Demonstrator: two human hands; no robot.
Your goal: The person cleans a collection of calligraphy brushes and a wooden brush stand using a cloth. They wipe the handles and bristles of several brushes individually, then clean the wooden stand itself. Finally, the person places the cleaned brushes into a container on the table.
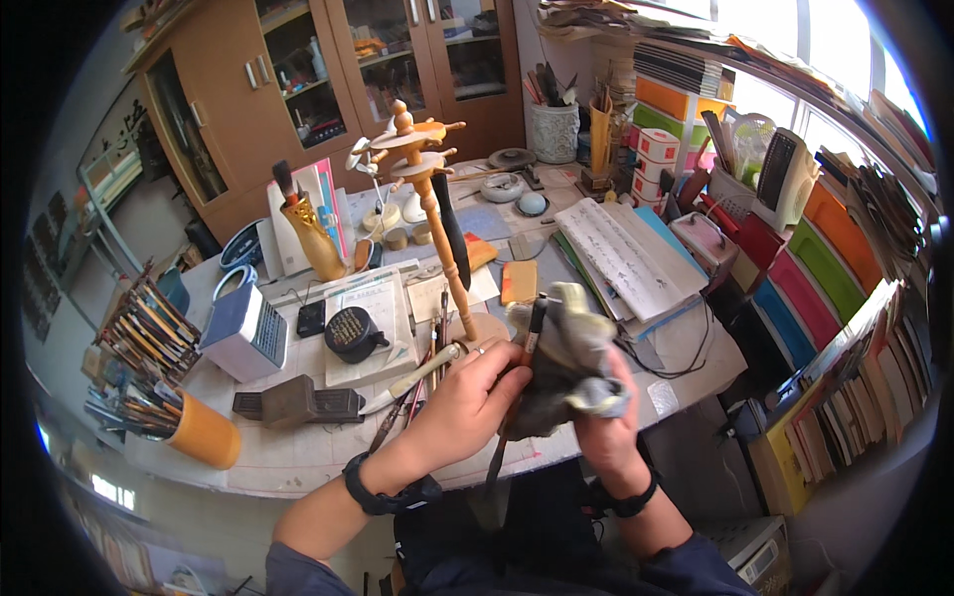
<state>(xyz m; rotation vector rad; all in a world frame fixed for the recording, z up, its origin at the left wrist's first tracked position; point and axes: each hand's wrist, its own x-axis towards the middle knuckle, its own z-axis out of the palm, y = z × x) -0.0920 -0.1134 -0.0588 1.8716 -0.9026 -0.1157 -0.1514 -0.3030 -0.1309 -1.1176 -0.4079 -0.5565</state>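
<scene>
My left hand [466,402] grips a long slim tool [534,331] with a black upper end and a brownish handle. It looks like a brush. Its lower end, blurred and widening, points down past the desk edge, so I cannot tell its exact kind. A crumpled grey cloth with pale yellowish edges [570,335] is bunched in my right hand [607,436], against the tool's handle. Just beyond my left hand stands a turned wooden brush stand [447,261] with pegs at its top. A long black brush [453,238] hangs from it.
Left on the desk [298,462] are a bamboo pot of brushes [205,432], dark blocks [291,402], a blue-white box-shaped appliance [242,335] and a round black lidded object [350,335]. Calligraphy sheets [633,261] lie right. A golden vase [317,242] stands farther back.
</scene>
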